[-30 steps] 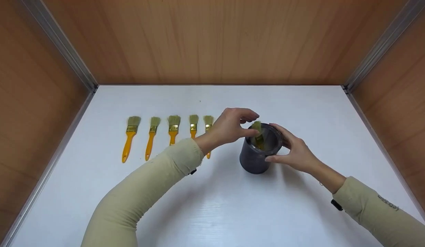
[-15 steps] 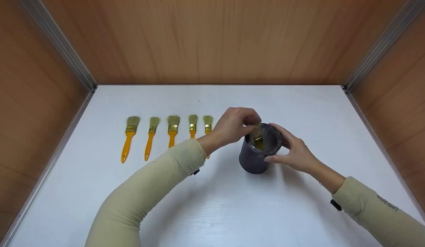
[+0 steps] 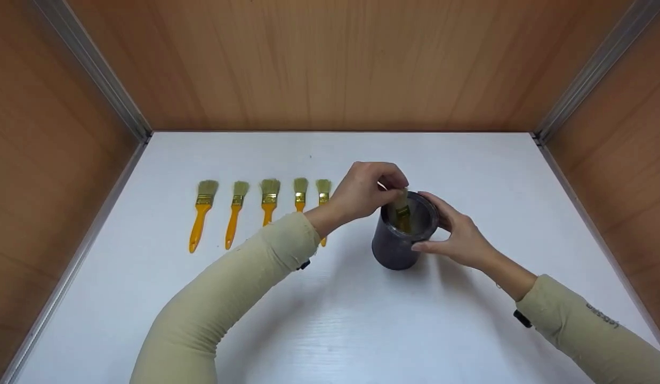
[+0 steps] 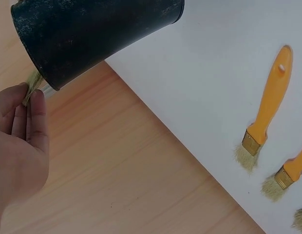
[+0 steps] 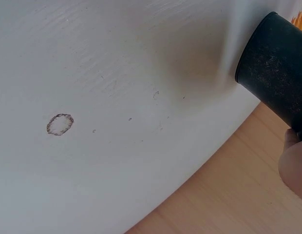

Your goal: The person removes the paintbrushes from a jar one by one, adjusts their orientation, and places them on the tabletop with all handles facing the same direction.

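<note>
A dark metal can [image 3: 396, 248] stands upright on the white table [image 3: 330, 320], right of centre. A paintbrush [image 3: 402, 205] stands in it with its bristles up. My left hand [image 3: 368, 191] pinches the bristle end at the can's rim. In the left wrist view the fingers [image 4: 31, 109] pinch the bristles beside the can [image 4: 92, 34]. My right hand [image 3: 451, 230] curls round the can's right side and holds it. The right wrist view shows the can [image 5: 280, 68] and a fingertip [image 5: 293, 163].
Several yellow-handled paintbrushes [image 3: 234, 213] lie in a row on the left of the table, bristles pointing away. Two show in the left wrist view [image 4: 265, 122]. Wooden walls [image 3: 330, 58] with metal corner rails enclose the table on three sides. A small ring stain [image 5: 60, 124] marks the table.
My left hand has closed its fingers on the brush's bristle end at the can's rim; a second ago the fingers were spread above it. The right hand and can stayed in place.
</note>
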